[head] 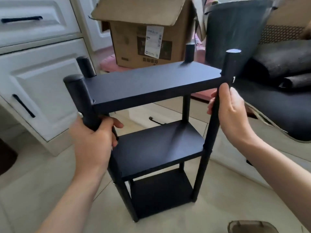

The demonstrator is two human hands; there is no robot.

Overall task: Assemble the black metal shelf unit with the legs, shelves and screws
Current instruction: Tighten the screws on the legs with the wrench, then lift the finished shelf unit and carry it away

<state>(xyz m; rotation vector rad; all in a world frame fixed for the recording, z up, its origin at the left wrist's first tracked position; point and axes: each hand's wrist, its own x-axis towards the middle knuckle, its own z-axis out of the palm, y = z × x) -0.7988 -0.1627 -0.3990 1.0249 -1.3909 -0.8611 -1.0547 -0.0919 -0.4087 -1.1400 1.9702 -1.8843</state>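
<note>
A black metal shelf unit stands upright on the tiled floor, with a top shelf [151, 84], a middle shelf [159, 145] and a bottom shelf [161, 194] joined by round black legs. My left hand [94, 140] grips the near left leg [80, 98] just below the top shelf. My right hand [230, 111] holds the near right leg [208, 148] under the top shelf, fingers curled round it. The two far legs [189, 52] stick up behind the top shelf. A small black tool [155, 121] lies on the floor behind the unit.
White cabinets with black handles [23, 105] stand close on the left. An open cardboard box [144, 34] sits behind the shelf. A dark chair and black cushions [277, 64] crowd the right. A brownish object [249, 227] lies at the bottom right.
</note>
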